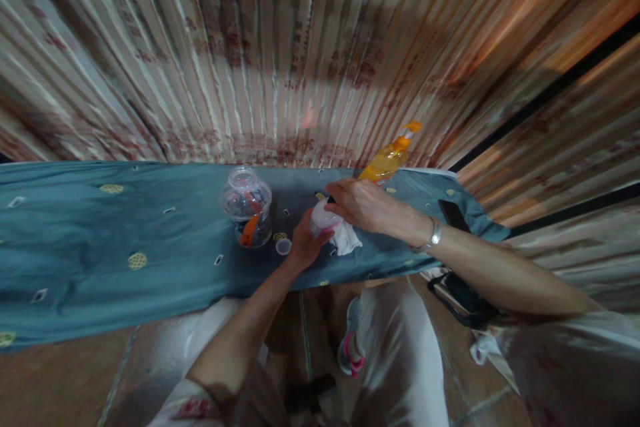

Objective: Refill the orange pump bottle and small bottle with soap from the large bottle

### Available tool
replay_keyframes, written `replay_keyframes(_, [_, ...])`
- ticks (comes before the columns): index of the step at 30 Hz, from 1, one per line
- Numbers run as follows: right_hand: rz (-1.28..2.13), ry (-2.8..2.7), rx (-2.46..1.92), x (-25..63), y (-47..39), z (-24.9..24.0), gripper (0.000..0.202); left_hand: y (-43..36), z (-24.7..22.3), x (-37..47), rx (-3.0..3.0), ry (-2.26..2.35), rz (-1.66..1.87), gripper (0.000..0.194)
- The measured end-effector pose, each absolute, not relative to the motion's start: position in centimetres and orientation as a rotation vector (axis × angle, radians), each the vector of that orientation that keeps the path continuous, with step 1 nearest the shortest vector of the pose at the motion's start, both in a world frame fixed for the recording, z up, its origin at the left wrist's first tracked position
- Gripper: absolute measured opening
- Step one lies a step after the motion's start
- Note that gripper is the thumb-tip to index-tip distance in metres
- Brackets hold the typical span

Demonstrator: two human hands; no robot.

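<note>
My left hand point(306, 240) is wrapped round the side of a whitish round container point(323, 216) with a pink band low on it. Over the container's top is my right hand point(361, 203), its fingers pinched round something small and dark point(331, 200) that I cannot make out. A crumpled white cloth point(346, 238) lies just below the right hand, against the container. Left of my left hand a small translucent cup or cap point(283, 246) rests on the tablecloth.
A clear plastic jar point(247, 203) with orange and dark contents stands to the left. Behind my right hand is a pump bottle point(387, 161) of yellow-orange liquid. A dark flat object point(454, 215) lies right on the blue-green tablecloth point(180, 240). A pleated curtain point(270, 53) hangs behind.
</note>
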State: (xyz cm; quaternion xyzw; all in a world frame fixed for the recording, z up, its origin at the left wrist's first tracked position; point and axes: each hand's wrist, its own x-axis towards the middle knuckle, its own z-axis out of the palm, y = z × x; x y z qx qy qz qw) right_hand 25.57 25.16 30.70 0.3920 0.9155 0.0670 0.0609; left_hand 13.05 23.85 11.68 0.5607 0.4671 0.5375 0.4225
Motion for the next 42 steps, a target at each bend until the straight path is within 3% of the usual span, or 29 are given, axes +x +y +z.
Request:
replay_keyframes(8, [0.133,2.794,1.340,25.4,24.9,30.4,0.028,23.8,12.1,13.0,1.391,1.199,1.336,0.052])
replay_keyframes(13, [-0.186,2.974,1.614,27.4,25.1,27.8,0.075,23.7,12.3,12.9,1.401,1.180,1.321,0.051])
replay_keyframes(16, [-0.503,2.993,1.818,28.2,24.9,25.0,0.086,23.7,12.2,12.9,1.416,1.175,1.325,0.053])
replay_keyframes(22, [-1.026,2.896,2.098,27.4,24.5,20.1,0.078,23.9,11.2,12.9,1.409,1.169,1.391,0.075])
replay_keyframes(31, [-1.079,2.928,2.275,25.9,23.4,20.8,0.070,24.1,11.2,12.5,1.418,1.094,1.441,0.072])
replay_keyframes(37, [-1.099,2.942,2.415,27.3,21.4,22.5,0.070,23.0,13.5,12.5,1.659,1.148,1.445,0.086])
replay_keyframes(42, [-1.081,2.866,2.565,31.2,21.9,22.3,0.064,22.3,13.2,14.8,1.794,1.192,1.360,0.088])
